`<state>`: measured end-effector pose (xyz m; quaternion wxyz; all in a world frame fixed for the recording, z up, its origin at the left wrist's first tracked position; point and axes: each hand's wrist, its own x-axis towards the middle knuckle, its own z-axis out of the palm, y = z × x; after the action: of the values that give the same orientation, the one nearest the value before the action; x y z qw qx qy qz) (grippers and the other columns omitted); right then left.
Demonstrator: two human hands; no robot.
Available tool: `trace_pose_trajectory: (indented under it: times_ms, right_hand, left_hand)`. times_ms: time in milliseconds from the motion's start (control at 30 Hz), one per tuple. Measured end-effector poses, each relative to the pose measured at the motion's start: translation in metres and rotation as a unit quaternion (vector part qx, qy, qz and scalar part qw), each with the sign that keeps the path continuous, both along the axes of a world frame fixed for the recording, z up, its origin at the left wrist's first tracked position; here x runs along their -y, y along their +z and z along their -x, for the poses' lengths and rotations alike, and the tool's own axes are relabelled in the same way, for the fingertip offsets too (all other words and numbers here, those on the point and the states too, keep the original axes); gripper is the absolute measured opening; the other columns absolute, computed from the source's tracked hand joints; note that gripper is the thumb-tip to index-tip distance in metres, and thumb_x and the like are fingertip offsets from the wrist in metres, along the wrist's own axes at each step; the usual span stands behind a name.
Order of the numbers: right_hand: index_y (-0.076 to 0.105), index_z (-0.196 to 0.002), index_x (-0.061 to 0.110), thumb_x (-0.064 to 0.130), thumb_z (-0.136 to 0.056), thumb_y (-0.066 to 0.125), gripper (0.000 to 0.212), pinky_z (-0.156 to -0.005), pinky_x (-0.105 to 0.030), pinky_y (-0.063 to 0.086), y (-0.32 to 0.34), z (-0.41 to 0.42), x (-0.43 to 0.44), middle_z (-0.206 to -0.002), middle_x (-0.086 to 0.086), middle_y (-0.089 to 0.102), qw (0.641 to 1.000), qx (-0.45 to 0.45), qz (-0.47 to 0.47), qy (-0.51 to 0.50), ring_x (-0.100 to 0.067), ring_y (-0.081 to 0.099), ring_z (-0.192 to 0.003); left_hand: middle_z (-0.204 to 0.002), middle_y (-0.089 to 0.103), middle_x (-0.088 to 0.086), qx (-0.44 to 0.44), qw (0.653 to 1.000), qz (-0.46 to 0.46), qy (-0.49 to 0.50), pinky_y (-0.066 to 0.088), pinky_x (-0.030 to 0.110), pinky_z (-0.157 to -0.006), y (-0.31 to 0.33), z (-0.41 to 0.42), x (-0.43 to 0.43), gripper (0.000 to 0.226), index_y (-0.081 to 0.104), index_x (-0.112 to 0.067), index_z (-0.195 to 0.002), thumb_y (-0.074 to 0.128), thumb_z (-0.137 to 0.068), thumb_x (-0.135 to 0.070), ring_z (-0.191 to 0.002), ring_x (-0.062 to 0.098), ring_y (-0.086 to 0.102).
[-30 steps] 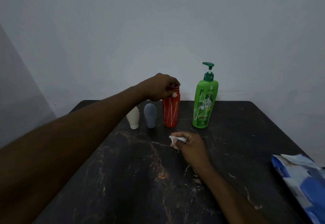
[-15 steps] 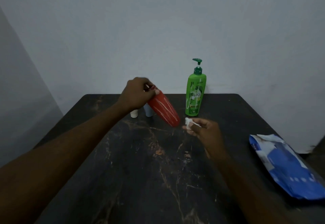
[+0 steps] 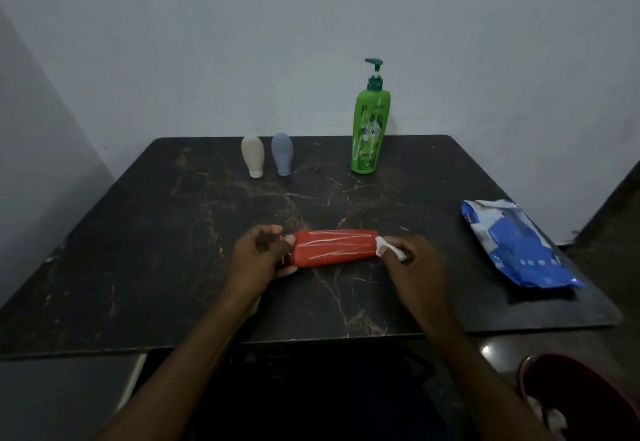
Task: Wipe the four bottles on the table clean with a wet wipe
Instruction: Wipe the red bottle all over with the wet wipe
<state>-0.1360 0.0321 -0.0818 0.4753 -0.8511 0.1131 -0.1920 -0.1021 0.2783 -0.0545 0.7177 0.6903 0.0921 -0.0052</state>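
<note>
The left hand [image 3: 261, 255] grips the cap end of the red plastic bottle with white streaks [image 3: 334, 246], holding it sideways over the near middle of the dark marbled table [image 3: 138, 250]. The right hand [image 3: 414, 262] pinches a small crumpled white wet wipe [image 3: 386, 246] against the bottle's base end. At the table's far edge stand a cream squeeze bottle [image 3: 252, 156], a grey-blue squeeze bottle [image 3: 282, 153] just beside it, and a tall green pump bottle [image 3: 370, 129]; a blue-and-white wipes packet [image 3: 516, 243] lies at right.

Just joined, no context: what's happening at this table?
A person holds a red plastic bottle sideways over the dark marbled table. The left hand grips one end; the right hand pinches a crumpled white wet wipe at the other. A beige squeeze bottle, a grey-blue squeeze bottle and a tall green pump bottle stand at the back. A blue wipe pack lies right.
</note>
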Motion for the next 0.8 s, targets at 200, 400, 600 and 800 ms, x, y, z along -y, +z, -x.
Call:
trace_pose_trajectory:
  times_ms: [200, 400, 600, 800]
  right_hand:
    - [0.068, -0.115, 0.021, 0.023, -0.092, 0.070, 0.024, -0.078, -0.027, 0.058, 0.004, 0.007, 0.002, -0.107, 0.006, 0.065, 1.000, 0.007, 0.007, -0.022, -0.007, 0.065, -0.090]
    - [0.069, -0.118, 0.017, 0.024, -0.092, 0.070, 0.026, -0.068, -0.001, 0.045, 0.003, 0.003, 0.006, -0.106, 0.008, 0.062, 0.999, 0.016, 0.034, -0.014, 0.005, 0.059, -0.085]
    - [0.067, -0.121, 0.015, 0.026, -0.096, 0.064, 0.028, -0.076, -0.011, 0.041, 0.004, -0.005, 0.008, -0.113, 0.000, 0.064, 0.997, -0.016, 0.077, -0.013, -0.006, 0.059, -0.097]
    - [0.076, -0.100, 0.016, 0.022, -0.094, 0.066, 0.012, -0.071, -0.001, 0.039, 0.009, 0.008, -0.054, -0.103, 0.003, 0.065, 0.996, 0.025, 0.084, 0.021, 0.002, 0.055, -0.078]
  left_hand:
    - [-0.132, 0.062, -0.010, 0.069, 0.955, -0.238, -0.164, 0.055, 0.030, -0.097, -0.004, 0.004, -0.021, 0.066, 0.062, -0.037, -0.132, 0.091, -0.073, -0.027, -0.117, 0.011, 0.063]
    - [-0.132, 0.058, -0.015, 0.141, 0.906, -0.359, -0.173, 0.045, 0.011, -0.091, -0.006, 0.003, -0.020, 0.078, 0.057, -0.032, -0.141, 0.092, -0.072, -0.029, -0.117, 0.003, 0.059]
    - [-0.117, 0.055, -0.015, 0.179, 0.890, -0.383, -0.171, 0.046, 0.011, -0.086, -0.009, 0.001, -0.021, 0.073, 0.063, -0.024, -0.136, 0.092, -0.070, -0.034, -0.104, -0.001, 0.058]
    - [-0.115, 0.057, -0.014, 0.198, 0.886, -0.385, -0.164, 0.045, 0.005, -0.081, -0.012, 0.001, -0.021, 0.071, 0.065, -0.023, -0.132, 0.093, -0.068, -0.035, -0.102, -0.004, 0.058]
